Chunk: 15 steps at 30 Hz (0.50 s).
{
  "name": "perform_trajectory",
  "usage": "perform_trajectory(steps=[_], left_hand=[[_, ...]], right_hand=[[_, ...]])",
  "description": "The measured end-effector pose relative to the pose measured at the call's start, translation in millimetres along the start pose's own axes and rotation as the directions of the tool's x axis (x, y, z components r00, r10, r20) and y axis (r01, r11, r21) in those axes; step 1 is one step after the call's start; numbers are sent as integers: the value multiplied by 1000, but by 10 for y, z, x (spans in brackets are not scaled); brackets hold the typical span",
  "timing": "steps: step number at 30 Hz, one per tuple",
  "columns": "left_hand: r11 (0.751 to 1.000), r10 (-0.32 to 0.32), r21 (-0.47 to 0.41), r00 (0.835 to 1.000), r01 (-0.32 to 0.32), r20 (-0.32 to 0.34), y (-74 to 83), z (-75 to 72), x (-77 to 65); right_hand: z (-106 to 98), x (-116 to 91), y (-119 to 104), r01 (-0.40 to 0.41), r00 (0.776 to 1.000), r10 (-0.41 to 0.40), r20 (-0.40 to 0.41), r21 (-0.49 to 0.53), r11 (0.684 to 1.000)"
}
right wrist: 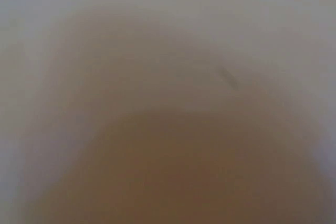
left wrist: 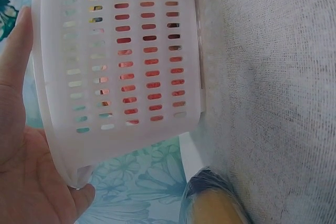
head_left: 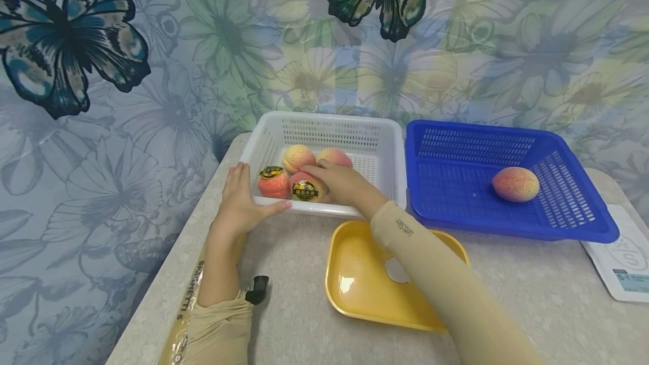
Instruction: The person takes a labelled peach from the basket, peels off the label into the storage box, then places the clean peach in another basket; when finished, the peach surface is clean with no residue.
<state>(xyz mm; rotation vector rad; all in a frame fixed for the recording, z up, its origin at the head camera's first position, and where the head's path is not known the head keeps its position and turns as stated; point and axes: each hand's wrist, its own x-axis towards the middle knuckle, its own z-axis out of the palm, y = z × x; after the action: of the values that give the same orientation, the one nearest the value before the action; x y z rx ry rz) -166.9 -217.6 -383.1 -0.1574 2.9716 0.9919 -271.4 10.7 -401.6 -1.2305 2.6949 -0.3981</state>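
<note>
In the head view, a white plastic basket (head_left: 329, 208) holds several peaches. My left hand (head_left: 237, 204) rests against its front left corner, fingers straight along the side and thumb along the front rim. The left wrist view shows this hand (left wrist: 26, 166) at the basket's rim (left wrist: 39, 77). Reaching inside, my right hand (head_left: 345, 182) grips a peach (head_left: 302, 186) with a black-and-gold sticker; its far fingers are hidden. Around it lie a red peach (head_left: 274, 186) with a sticker, a yellowish peach (head_left: 298, 158) and a pink peach (head_left: 336, 156). The right wrist view is blurred.
A blue basket (head_left: 446, 196) with one peach (head_left: 515, 184) stands right of the white one. In front, a yellow tray (head_left: 355, 297) lies partly under my right forearm. A spaghetti packet (head_left: 190, 297) and a black object (head_left: 259, 289) lie left; a white packet (head_left: 621, 258) lies far right.
</note>
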Motion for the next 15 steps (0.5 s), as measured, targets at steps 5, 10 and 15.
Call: perform_trajectory(steps=[5,10,15], left_hand=[[1000,-4,-6,1000,4,8,13,1,-1],[1000,-9,-11,1000,9,11,5,2,-8],[1000,-5,-17,1000,5,9,2,-3,-16]], right_hand=[[-13,-37,15,-29,1000,28,8,37,999],[-56,-85,57,-32,999,33,-2,185,982],[-152,-155,118,-22,999,36,-31,357,934]])
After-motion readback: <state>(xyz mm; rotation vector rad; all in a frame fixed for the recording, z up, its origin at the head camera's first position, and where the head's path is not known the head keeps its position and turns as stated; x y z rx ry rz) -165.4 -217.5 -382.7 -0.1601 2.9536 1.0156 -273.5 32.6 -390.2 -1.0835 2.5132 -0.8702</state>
